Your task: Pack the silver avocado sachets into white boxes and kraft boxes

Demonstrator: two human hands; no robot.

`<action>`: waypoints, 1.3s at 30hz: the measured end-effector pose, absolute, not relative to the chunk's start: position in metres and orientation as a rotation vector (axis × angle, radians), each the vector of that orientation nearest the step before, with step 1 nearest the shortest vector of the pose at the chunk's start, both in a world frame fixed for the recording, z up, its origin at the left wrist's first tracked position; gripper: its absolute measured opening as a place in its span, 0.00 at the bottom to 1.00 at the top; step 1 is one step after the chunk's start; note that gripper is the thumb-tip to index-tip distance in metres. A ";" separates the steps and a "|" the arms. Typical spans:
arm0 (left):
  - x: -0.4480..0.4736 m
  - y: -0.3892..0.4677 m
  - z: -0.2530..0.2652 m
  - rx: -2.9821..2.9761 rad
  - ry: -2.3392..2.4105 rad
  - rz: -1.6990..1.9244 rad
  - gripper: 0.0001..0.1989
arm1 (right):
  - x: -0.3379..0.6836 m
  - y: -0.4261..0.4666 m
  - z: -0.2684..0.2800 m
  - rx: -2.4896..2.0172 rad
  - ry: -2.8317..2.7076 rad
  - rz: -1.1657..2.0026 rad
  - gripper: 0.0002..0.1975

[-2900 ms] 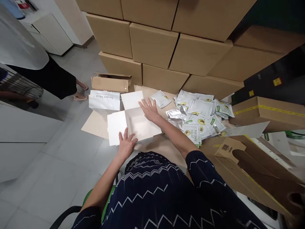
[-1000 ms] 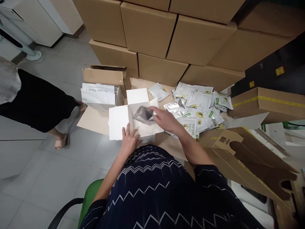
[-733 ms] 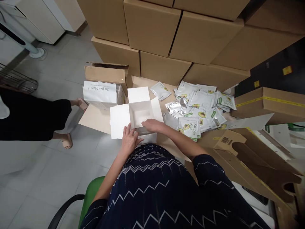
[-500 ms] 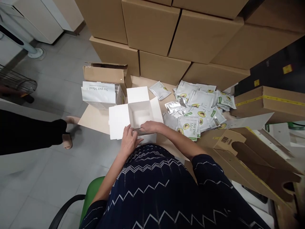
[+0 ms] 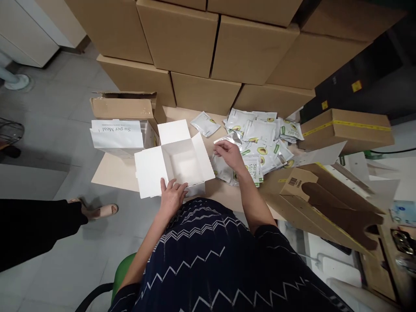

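Observation:
An open white box with its flaps folded outward stands on the table in front of me. My left hand holds its near edge, fingers bent over the rim and the thumb hidden. My right hand is over the left side of a pile of white pouches printed with avocados. Its fingers are drawn together beside a silver pouch; whether anything is between them I cannot make out. One pouch lies apart, behind the box. The box's white floor shows.
Stacked brown cartons wall off the back. At left stand an open carton and a labelled white box. A cut-open carton and a yellow-taped carton are at right. Another person's leg shows at left.
My right hand has left the white box's near edge and moved right to the pouches. My left hand stays at the box edge. The view has shifted, and the other person's foot has moved.

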State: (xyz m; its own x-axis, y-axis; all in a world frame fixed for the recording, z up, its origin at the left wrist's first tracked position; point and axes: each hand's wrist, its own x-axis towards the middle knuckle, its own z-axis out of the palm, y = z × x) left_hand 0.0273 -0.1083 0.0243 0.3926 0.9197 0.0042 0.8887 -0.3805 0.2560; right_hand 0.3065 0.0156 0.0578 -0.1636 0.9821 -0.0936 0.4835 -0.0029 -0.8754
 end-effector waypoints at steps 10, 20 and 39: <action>0.027 -0.105 0.021 2.402 1.598 0.246 0.14 | 0.354 -0.051 -0.068 -2.219 -2.550 0.823 0.46; 0.027 -0.106 0.017 2.420 1.602 0.256 0.14 | 0.345 -0.047 -0.041 -2.187 -2.220 0.809 0.30; 0.030 -0.105 0.020 2.410 1.618 0.251 0.13 | 0.306 0.007 0.096 -1.194 -1.234 0.936 0.13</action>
State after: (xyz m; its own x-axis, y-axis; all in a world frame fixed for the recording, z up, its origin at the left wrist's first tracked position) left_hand 0.0296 -0.1051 0.0203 0.3767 0.9262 0.0152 0.8874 -0.3655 0.2811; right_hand 0.3062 0.0072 0.0963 0.1370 0.9736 0.1826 0.0867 0.1719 -0.9813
